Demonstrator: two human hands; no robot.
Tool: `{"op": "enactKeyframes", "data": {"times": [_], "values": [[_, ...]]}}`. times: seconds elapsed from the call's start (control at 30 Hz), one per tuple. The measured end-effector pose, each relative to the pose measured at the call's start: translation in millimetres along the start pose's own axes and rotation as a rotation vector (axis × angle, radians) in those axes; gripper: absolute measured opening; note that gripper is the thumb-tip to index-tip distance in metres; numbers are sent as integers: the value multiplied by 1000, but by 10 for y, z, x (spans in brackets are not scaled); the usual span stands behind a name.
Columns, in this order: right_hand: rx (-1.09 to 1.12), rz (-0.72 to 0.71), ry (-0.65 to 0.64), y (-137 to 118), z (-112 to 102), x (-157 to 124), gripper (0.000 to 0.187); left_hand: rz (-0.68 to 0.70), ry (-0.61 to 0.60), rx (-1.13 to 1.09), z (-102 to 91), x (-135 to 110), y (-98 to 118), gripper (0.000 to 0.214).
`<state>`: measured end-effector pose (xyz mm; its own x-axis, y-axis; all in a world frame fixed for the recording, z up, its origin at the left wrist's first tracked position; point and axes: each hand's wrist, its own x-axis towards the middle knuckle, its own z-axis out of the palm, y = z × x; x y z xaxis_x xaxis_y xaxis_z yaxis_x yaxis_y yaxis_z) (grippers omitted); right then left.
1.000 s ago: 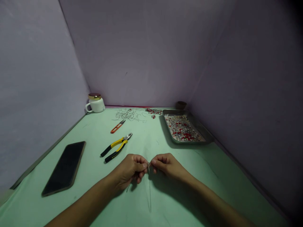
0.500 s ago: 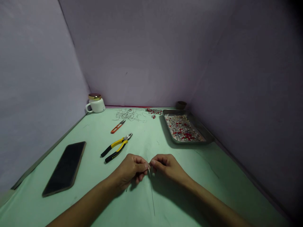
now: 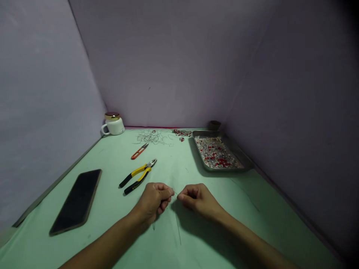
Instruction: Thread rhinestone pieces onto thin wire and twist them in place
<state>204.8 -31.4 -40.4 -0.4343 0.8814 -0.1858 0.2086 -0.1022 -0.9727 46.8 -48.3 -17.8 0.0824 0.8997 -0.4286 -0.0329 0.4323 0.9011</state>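
Observation:
A thin wire (image 3: 178,228) hangs below my two hands, above the green cloth. My left hand (image 3: 157,197) is closed in a pinch on it, thumb against the forefinger, and a short bent end pokes out under the wrist. Just to the right, my right hand (image 3: 196,198) pinches the wire too, and a short stretch of it spans the small gap between the fingertips. Yellow-and-black pliers (image 3: 138,176) lie with handles spread, beyond my left hand. Orange thread snips (image 3: 139,151) rest behind the pliers.
A metal tray (image 3: 204,164) of red and pale beads stands at the right. Loose wire pieces (image 3: 153,137) and beaded pieces (image 3: 182,133) lie at the back. A lidded white mug (image 3: 114,126), a dark small bowl (image 3: 214,125) and a phone (image 3: 77,201) sit near the edges.
My hands have moved slightly apart, the left one shifting left, and a stretch of wire now shows between them. The hanging wire end has swung a little left and up.

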Motion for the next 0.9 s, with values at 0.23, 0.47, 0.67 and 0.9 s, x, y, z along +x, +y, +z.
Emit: {"op": "enactKeyframes", "data": {"times": [0.23, 0.47, 0.67, 0.9], "values": [[171, 164, -148, -20, -18, 24, 38, 6, 44, -27, -40, 47, -16, 15], [330, 146, -176, 23, -30, 44, 37, 12, 21, -110, -81, 11, 25, 10], [623, 163, -155, 36, -12, 69, 28, 65, -177, -318, -103, -28, 41, 11], [440, 28, -212, 138, 295, -39, 19, 66, -147, -242, -6, -87, 10, 17]]}}
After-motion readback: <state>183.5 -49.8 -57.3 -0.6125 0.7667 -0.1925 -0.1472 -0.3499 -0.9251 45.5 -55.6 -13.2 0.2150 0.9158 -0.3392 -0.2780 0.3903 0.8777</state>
